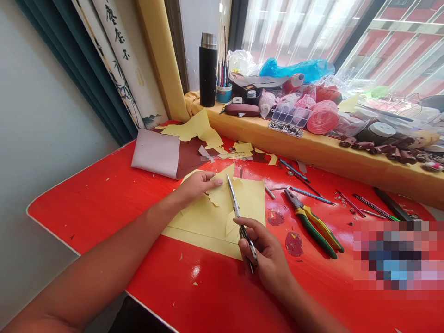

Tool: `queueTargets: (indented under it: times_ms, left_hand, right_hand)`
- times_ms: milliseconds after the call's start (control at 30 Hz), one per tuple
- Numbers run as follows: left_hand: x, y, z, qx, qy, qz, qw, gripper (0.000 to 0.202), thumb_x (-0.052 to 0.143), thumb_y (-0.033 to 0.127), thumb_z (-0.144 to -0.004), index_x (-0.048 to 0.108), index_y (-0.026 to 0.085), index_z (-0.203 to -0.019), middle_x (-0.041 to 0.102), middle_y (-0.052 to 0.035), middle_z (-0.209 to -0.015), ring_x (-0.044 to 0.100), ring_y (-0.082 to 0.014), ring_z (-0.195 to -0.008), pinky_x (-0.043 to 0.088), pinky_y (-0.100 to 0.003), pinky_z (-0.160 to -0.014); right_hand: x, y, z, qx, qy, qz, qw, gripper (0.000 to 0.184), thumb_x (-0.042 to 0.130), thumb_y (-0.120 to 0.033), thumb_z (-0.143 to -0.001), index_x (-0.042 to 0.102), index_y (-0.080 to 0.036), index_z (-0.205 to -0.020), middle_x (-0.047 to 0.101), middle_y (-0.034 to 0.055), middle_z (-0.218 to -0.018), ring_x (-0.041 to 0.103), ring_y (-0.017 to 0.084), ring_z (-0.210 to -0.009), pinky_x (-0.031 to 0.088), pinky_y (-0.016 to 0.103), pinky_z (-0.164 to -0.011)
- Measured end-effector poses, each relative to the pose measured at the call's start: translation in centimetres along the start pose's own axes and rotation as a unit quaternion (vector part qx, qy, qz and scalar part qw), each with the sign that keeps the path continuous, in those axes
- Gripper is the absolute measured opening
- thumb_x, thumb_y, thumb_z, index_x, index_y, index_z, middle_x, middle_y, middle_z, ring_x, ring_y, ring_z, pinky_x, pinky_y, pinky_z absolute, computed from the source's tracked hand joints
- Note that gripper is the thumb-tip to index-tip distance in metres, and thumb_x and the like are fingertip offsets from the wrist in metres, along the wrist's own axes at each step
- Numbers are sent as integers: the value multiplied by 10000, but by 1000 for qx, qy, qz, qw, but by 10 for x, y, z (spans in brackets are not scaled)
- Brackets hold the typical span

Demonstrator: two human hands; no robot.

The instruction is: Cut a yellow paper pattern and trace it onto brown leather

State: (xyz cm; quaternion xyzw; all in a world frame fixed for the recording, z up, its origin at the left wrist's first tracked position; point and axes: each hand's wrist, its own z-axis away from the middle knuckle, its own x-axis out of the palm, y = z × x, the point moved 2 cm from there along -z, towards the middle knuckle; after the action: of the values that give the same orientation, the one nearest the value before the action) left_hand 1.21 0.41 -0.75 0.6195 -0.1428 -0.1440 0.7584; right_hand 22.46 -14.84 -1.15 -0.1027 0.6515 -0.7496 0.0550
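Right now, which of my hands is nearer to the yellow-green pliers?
Right. The right hand, gripping a knife, sits left of the pliers; the left hand lies flat on the yellow sheet, farther off.

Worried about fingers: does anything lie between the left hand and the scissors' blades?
Nothing visible does. The left hand presses on the yellow sheet, its fingertips close beside the scissors in the right hand, only paper between.

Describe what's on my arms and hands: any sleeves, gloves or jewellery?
No sleeves are in view; both arms are bare to the picture's edge. The left hand and right hand wear no gloves, and no rings, watch or bracelets show.
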Motion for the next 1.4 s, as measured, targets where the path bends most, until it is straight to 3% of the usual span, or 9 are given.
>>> queueTargets:
  times_ms: [267, 733, 1067, 1267, 1400]
  left_hand:
    - [-4, 1, -1, 6, 29, -20, 999, 486, 866, 628, -739, 717, 178, -851, 716, -32, -785, 657, -191, -693, 497, -299, -637]
    - [-11, 2, -2, 30, 59, -50, 997, 478, 840, 639, -761, 715, 187, -860, 692, -18, -745, 645, -193, -674, 495, -309, -623]
    - [-10, 6, -2, 26, 59, -51, 997, 462, 862, 617, -734, 699, 192, -816, 688, -22, -732, 653, -201, -689, 504, -312, -618]
    - [-13, 5, -2, 21, 22, -22, 999, 469, 925, 565, -683, 710, 187, -858, 726, -38, -800, 691, -215, -758, 533, -322, -672]
    - [-16, 3, -4, 12, 33, -9, 999, 486, 951, 537, -664, 721, 180, -901, 738, -44, -825, 693, -210, -766, 535, -320, -684]
  right_hand:
    - [-1, 1, -1, 4, 11, 12, 1000, 504, 731, -604, -953, 703, -218, -1275, 468, -91, -619, 484, 100, -399, 401, 220, -379]
    - [-1, 3, 0, 15, 2, -4, 1000, 461, 742, -575, -950, 708, -249, -1274, 457, -92, -667, 495, 89, -384, 468, 226, -364]
    - [-1, 3, 1, 20, 1, 6, 1000, 463, 737, -576, -954, 704, -243, -1275, 453, -96, -654, 511, 100, -386, 485, 237, -374]
    - [0, -1, 0, 16, 9, 7, 1000, 489, 746, -601, -937, 710, -234, -1258, 452, -95, -643, 500, 108, -394, 460, 242, -363]
    - [-1, -2, 0, 12, 11, 16, 1000, 502, 737, -614, -943, 707, -229, -1264, 454, -95, -629, 495, 109, -395, 440, 242, -378]
